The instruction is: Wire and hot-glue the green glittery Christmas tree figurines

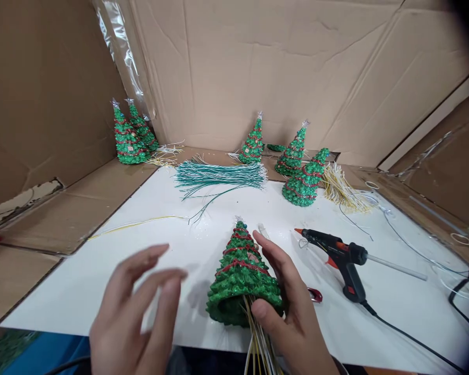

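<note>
A green tree with red garland (240, 271) lies tilted on the white board, its hollow base toward me and its star pointing away. Yellow and white strands (260, 341) come out of the base. My right hand (293, 302) holds the tree's right side, fingers along the garland and thumb near the strands at the base. Left of the tree, my left hand (140, 307) is raised over the board, fingers apart and slightly curled, touching nothing. Above the tree, a bundle of green and white wires (221, 174) lies across the board.
A black and orange glue gun (338, 250) lies at the right, its cord running to the lower right. Finished trees (305, 182) stand at the back right, others (127, 138) at the back left. Yellow-white strands (342, 187) lie behind the gun. Cardboard walls (258, 67) enclose the board.
</note>
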`<state>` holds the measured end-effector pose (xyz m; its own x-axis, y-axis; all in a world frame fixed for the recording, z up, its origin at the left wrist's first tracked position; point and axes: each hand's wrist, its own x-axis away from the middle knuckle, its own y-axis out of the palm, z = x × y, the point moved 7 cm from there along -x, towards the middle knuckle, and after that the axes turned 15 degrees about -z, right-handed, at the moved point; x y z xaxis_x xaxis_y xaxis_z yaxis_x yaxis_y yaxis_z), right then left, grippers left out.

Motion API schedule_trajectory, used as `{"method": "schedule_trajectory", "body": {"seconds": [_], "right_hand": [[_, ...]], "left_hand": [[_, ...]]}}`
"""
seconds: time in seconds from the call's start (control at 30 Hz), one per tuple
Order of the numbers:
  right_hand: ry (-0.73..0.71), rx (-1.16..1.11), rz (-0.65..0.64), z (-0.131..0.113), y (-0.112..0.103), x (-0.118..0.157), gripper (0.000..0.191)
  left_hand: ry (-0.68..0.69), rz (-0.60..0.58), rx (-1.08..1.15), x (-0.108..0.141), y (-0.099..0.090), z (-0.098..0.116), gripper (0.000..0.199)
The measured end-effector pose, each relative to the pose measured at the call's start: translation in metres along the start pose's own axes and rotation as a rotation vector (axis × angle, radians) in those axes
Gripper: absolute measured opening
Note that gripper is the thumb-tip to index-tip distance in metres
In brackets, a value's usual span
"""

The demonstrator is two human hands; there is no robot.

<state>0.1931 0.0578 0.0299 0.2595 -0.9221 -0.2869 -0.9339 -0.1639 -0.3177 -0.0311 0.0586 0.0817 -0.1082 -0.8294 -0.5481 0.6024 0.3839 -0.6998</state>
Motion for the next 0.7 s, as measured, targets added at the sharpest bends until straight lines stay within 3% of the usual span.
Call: {"method": "schedule_trajectory", "body": {"seconds": [0.03, 0.07, 0.13, 0.23, 0.4, 0.53, 0.6, 0.7], "right_hand": [[-0.015, 0.003, -0.002, 0.0, -0.001, 0.001, 0.065], [-0.031, 0.004, -0.011, 0.0, -0.001, 0.002, 0.062], [-0.044, -0.02, -0.01, 0.001, -0.002, 0.003, 0.056], [-0.016, -0.057, 0.038, 0.005, -0.006, 0.004, 0.052], [-0.031, -0.036, 0.019, 0.01, -0.011, 0.003, 0.048], [-0.015, -0.067, 0.094, 0.007, -0.015, 0.007, 0.043], [0.004, -0.105, 0.146, 0.002, -0.014, 0.011, 0.041], [0.027, -0.123, 0.229, -0.004, -0.018, 0.016, 0.038]], "left_hand": [[-0.029, 0.018, -0.1, -0.014, 0.0, -0.009, 0.017], [-0.068, -0.039, -0.208, -0.029, 0.006, -0.021, 0.024], [-0.16, -0.229, -0.443, -0.056, 0.027, -0.048, 0.039], [-0.183, -0.325, -0.49, -0.079, 0.046, -0.073, 0.042], [-0.079, -0.408, -0.464, -0.091, 0.066, -0.063, 0.038], [-0.043, -0.416, -0.392, -0.102, 0.071, -0.058, 0.031], [-0.03, -0.353, -0.345, -0.107, 0.063, -0.056, 0.031], [0.017, -0.153, -0.261, -0.11, 0.035, -0.041, 0.031]]}}
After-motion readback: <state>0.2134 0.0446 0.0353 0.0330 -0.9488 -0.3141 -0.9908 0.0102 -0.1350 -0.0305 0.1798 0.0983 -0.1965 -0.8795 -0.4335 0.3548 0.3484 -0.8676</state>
